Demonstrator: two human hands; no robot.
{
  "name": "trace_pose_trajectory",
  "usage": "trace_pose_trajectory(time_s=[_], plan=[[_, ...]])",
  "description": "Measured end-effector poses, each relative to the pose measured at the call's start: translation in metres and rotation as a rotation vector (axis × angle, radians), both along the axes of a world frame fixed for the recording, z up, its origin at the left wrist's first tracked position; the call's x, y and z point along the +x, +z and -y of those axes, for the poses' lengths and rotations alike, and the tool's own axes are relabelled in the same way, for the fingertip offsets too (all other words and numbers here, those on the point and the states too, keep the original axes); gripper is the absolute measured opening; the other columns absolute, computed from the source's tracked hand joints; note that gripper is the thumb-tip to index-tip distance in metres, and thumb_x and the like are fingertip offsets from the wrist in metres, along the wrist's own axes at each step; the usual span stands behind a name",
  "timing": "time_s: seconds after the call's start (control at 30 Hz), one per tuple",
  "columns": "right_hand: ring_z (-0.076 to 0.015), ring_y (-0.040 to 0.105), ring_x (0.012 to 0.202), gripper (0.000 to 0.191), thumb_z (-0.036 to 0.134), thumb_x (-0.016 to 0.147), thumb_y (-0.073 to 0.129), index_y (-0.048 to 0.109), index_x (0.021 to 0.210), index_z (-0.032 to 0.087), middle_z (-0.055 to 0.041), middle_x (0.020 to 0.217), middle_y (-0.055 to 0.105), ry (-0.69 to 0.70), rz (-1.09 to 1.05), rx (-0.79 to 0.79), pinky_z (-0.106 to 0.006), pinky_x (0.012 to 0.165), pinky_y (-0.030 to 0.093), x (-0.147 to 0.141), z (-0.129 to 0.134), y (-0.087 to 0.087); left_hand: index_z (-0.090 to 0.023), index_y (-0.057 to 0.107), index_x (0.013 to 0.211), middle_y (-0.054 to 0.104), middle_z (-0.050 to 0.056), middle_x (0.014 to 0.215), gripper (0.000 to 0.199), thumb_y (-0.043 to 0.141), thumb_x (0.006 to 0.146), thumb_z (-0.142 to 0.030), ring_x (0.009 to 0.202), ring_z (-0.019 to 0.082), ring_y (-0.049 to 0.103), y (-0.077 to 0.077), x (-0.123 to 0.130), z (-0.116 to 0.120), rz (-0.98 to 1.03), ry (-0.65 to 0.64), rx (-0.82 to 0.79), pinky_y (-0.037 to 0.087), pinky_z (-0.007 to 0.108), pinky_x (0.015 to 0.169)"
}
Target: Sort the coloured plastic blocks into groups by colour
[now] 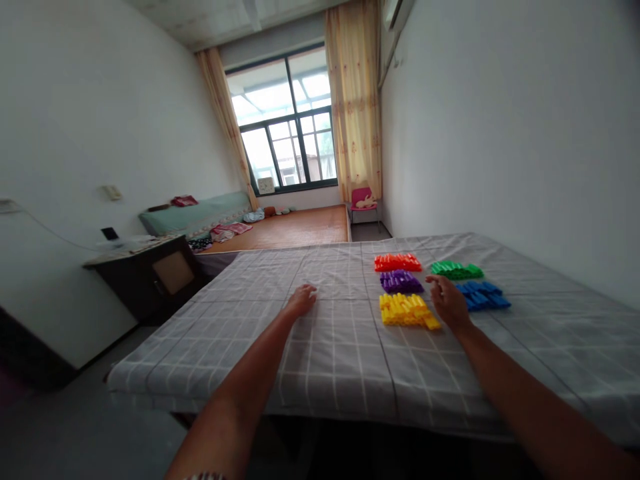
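Note:
My right hand [449, 305] is over the grey checked cloth, between several colour-sorted piles of small shiny plastic pieces whose kind I cannot make out. Its fingers point left, loosely bent and apart, with nothing visible in them. Just left of its fingertips is the purple pile [400, 281]; the blue pile [484, 295] is partly behind the hand. The yellow pile [407, 311] lies nearer me, the red pile [397, 263] and the green pile [457, 269] farther off. My left hand [301, 300] rests on the cloth well left of the piles, fingers loosely curled and apart, holding nothing visible.
The cloth [335, 347] covers a wide surface in front of me. Beyond it stands a low bed [300, 223] with clothes on it. A dark cabinet [145, 277] is at the left, a pink chair [363, 200] by the curtain. A white wall [510, 133] runs along the right.

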State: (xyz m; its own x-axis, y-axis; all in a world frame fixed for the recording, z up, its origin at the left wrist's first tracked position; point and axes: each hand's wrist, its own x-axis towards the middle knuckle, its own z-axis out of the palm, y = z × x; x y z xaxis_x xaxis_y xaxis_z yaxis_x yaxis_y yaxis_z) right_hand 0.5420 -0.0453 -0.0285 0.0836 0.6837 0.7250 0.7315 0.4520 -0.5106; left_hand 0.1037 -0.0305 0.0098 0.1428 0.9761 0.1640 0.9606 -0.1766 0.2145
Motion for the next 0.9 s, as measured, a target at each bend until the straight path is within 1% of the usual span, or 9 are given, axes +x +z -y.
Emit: trace_pose_trajectory(time_s=[0.07,0.17,0.23,0.33,0.47,0.67,0.8,0.87,0.9], plan=[[-0.0238,0.063,0.091,0.033,0.034,0.091,0.033,0.058,0.107,0.019,-0.0103,0.104,0.067,0.008,-0.022,-0.025,-0.039,0.084,0.049,0.002,0.000,-0.003,-0.016,0.061,0.123,0.057,0.013,0.134,0.039,0.049,0.089,-0.031,0.129,0.022,0.047,-0.010,0.004,-0.006,-0.008,-0.010,-0.013,0.034,0.034,0.110],[-0.0237,0.065,0.084,0.032,0.036,0.091,0.034,0.058,0.107,0.021,-0.0096,0.105,0.067,0.018,-0.036,-0.092,-0.040,0.079,0.050,0.004,0.001,-0.007,-0.020,0.057,0.129,0.052,0.009,0.140,0.044,0.045,0.091,-0.039,0.131,0.021,0.045,-0.022,-0.001,-0.013,0.004,-0.044,0.011,0.032,0.037,0.111],[-0.0236,0.066,0.077,0.030,0.037,0.091,0.035,0.058,0.106,0.024,-0.0085,0.104,0.068,0.019,-0.034,-0.142,-0.041,0.075,0.051,0.003,0.004,-0.008,-0.022,0.056,0.129,0.052,0.007,0.141,0.044,0.043,0.092,-0.040,0.131,0.021,0.045,-0.028,-0.008,-0.015,0.029,-0.063,0.053,0.032,0.037,0.112],[-0.0230,0.065,0.068,0.027,0.038,0.090,0.036,0.058,0.103,0.028,-0.0066,0.101,0.069,0.008,-0.041,-0.201,-0.041,0.068,0.052,0.002,0.009,-0.008,-0.021,0.059,0.127,0.054,0.007,0.138,0.042,0.045,0.091,-0.039,0.130,0.022,0.046,-0.033,-0.013,-0.015,0.071,-0.065,0.088,0.033,0.038,0.111],[-0.0223,0.065,0.065,0.028,0.038,0.090,0.036,0.058,0.104,0.029,-0.0058,0.102,0.069,-0.001,-0.017,-0.255,-0.039,0.065,0.052,0.003,0.012,-0.008,-0.023,0.061,0.125,0.056,0.006,0.136,0.040,0.047,0.090,-0.036,0.128,0.022,0.047,-0.033,-0.012,-0.013,0.117,-0.040,0.095,0.036,0.039,0.109],[-0.0231,0.067,0.079,0.030,0.036,0.090,0.037,0.060,0.105,0.023,-0.0086,0.102,0.070,-0.009,0.007,-0.239,-0.036,0.070,0.052,0.001,0.012,-0.004,-0.021,0.062,0.121,0.058,0.007,0.133,0.037,0.046,0.091,-0.032,0.126,0.021,0.049,-0.031,-0.008,-0.011,0.091,-0.044,0.120,0.036,0.038,0.109],[-0.0210,0.065,0.079,0.028,0.034,0.090,0.038,0.059,0.104,0.021,-0.0092,0.101,0.069,0.007,-0.064,-0.210,-0.035,0.073,0.052,-0.012,0.018,0.011,-0.018,0.062,0.120,0.059,0.010,0.131,0.037,0.044,0.091,-0.033,0.125,0.022,0.050,-0.031,-0.010,-0.016,0.076,-0.059,0.127,0.037,0.038,0.108],[-0.0200,0.064,0.079,0.028,0.034,0.090,0.040,0.058,0.105,0.020,-0.0094,0.104,0.069,0.008,-0.123,-0.187,-0.034,0.072,0.053,-0.011,0.021,0.024,-0.019,0.062,0.120,0.059,0.009,0.132,0.037,0.044,0.091,-0.034,0.125,0.021,0.050,-0.027,-0.013,-0.021,0.083,-0.066,0.095,0.036,0.039,0.109],[-0.0199,0.064,0.082,0.029,0.035,0.090,0.041,0.058,0.107,0.020,-0.0096,0.106,0.068,0.003,-0.148,-0.172,-0.033,0.072,0.053,-0.005,0.021,0.031,-0.019,0.061,0.120,0.059,0.009,0.132,0.038,0.044,0.090,-0.035,0.126,0.021,0.050,-0.024,-0.013,-0.023,0.089,-0.075,0.064,0.035,0.039,0.110]])
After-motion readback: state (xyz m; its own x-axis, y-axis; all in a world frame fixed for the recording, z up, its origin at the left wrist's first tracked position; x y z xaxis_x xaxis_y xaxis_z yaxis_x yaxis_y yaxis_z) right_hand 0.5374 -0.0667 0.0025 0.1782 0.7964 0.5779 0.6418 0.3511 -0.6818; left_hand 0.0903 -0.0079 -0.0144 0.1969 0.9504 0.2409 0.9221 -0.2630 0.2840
